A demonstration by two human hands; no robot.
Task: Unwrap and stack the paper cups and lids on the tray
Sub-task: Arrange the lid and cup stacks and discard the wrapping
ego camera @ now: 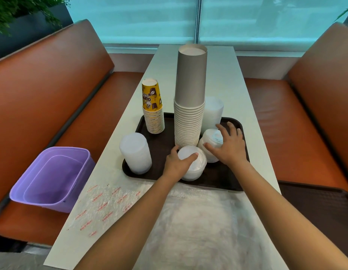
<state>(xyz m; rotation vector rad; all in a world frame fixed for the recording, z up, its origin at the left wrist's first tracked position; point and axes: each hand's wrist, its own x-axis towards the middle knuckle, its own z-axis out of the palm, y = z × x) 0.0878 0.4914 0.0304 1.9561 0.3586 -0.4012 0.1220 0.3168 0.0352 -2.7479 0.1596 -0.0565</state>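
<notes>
Your left hand (178, 162) grips a short stack of white lids (192, 165) at the near middle of the dark tray (223, 178), thumb and fingers curled round its top. Your right hand (230, 146) rests on a second white lid stack (210, 145) just to its right, fingers spread over it; whether they actually clasp it you cannot tell. Right behind both stands the tall stack of grey paper cups (189, 106), upside down, with a taller lid stack (214, 112) at its right rear. The yellow printed cups (153, 110) stand inverted at the tray's far left corner, and another lid stack (135, 152) sits at the near left corner. Near you, crumpled clear plastic wrap (169, 221) with red print covers the white table (221, 75). A purple bin (52, 178) sits on the orange bench (42, 94) at your left.
</notes>
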